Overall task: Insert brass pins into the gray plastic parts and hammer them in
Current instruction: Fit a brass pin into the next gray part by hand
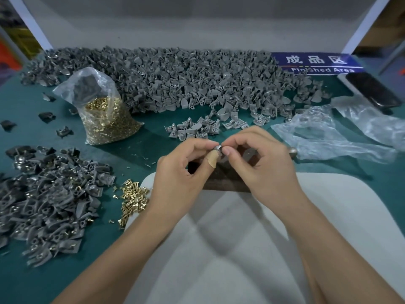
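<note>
Both hands meet above a dark block (225, 181) at the table's middle. My left hand (184, 170), with a plaster on its thumb, and my right hand (260, 163) pinch one small gray plastic part (219, 148) between their fingertips. Whether a pin sits in it is hidden by the fingers. Loose brass pins (132, 199) lie left of my left wrist. A small group of gray parts (197, 129) lies just beyond the hands. A hammer's head (292, 152) pokes out behind my right hand.
A huge heap of gray parts (175, 80) fills the back of the green table. Another heap of parts (50, 200) lies at the left. A plastic bag of brass pins (107, 119) stands at back left. Crumpled clear plastic (341, 132) and a phone (372, 89) lie at right, beside a blue sign (315, 62).
</note>
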A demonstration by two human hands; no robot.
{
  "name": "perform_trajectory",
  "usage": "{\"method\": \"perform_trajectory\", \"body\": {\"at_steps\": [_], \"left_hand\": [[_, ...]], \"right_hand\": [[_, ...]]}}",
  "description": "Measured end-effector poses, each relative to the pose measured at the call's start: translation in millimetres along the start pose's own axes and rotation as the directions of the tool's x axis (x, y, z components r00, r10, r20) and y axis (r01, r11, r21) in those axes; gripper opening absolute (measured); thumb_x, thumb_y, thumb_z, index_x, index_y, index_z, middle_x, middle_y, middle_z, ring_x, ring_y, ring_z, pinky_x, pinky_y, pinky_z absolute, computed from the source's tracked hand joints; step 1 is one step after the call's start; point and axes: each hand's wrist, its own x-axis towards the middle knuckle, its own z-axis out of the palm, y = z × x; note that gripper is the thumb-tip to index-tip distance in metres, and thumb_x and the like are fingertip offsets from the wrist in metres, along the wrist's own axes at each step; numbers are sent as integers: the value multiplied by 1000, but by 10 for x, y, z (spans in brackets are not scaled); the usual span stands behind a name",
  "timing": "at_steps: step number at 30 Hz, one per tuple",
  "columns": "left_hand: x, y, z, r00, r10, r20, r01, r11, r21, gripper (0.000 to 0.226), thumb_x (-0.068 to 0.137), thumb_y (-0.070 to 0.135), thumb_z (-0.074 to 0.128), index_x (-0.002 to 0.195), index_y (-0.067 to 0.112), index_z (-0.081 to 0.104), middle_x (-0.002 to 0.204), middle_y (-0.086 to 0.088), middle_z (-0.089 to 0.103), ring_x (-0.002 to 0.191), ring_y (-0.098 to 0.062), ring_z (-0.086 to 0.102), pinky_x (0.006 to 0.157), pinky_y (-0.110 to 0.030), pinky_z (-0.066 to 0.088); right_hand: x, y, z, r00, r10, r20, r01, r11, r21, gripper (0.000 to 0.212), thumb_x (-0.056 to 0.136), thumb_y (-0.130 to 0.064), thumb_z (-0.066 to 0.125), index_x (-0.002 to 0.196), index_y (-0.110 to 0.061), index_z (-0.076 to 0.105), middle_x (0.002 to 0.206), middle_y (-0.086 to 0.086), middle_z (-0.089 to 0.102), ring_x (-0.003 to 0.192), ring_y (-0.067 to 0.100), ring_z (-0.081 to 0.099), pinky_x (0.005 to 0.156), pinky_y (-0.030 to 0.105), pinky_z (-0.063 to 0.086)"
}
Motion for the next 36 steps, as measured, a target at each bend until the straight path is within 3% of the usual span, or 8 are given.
{"method": "perform_trajectory", "body": {"at_steps": [4,9,11,21,25,27,33,36], "left_hand": [[-17,14,-14,999,37,-8,-37,999,17,14,91,12,75,105,14,74,95,14,77,90,-2,73,81,-14,53],[-30,15,-21,999,36,17,-37,998,51,14,91,10,75,103,16,74,94,12,77,89,-2,73,81,-13,52],[-39,32,-16,998,58,9,-58,997,46,16,91,7,74,104,17,73,95,11,77,89,-1,73,80,-12,52],[-56,40,2,999,13,-40,-14,999,-37,14,92,6,72,106,11,74,94,9,77,88,-8,75,80,-22,57],[-62,25,8,1000,-1,-31,0,1000,-28,14,92,7,72,105,13,74,94,9,77,89,-8,74,81,-19,55],[-58,27,11,999,12,-36,-12,1000,-6,15,92,7,72,105,14,74,94,9,77,90,-6,74,81,-16,53],[-49,38,9,999,19,-30,-18,1000,14,14,92,5,72,104,14,74,96,9,76,92,-6,73,82,-17,54],[-14,69,-15,999,34,-1,-34,999,3,15,92,6,73,102,17,73,95,12,77,91,-1,72,80,-11,51]], "right_hand": [[2,-33,-26,1000,-19,15,19,1000,-10,6,93,-13,74,95,-18,75,94,-9,64,89,19,64,71,35,52],[-6,-60,-71,987,-135,82,148,971,-190,4,97,-13,69,99,-14,73,99,-7,61,82,16,61,66,40,53],[-7,-59,-82,985,-145,90,159,971,-180,6,97,-12,68,100,-13,73,100,-7,61,81,17,61,65,39,52],[-16,-54,-2,999,-31,11,31,999,-13,11,94,-13,72,93,-24,75,92,-13,65,85,19,64,67,32,49],[-22,-39,-15,998,37,50,-39,999,37,13,92,-11,75,91,-24,77,89,-10,68,82,20,64,65,33,48],[-15,-39,-29,996,58,62,-62,996,57,13,90,-9,77,90,-23,78,87,-8,69,84,19,65,67,27,45],[-10,-58,-42,996,68,61,-73,994,84,14,88,-8,79,90,-21,80,86,-8,69,80,19,63,67,27,47],[-16,-71,-48,997,61,51,-64,996,64,12,90,-11,77,92,-22,79,89,-10,67,80,18,63,68,23,46]]}}
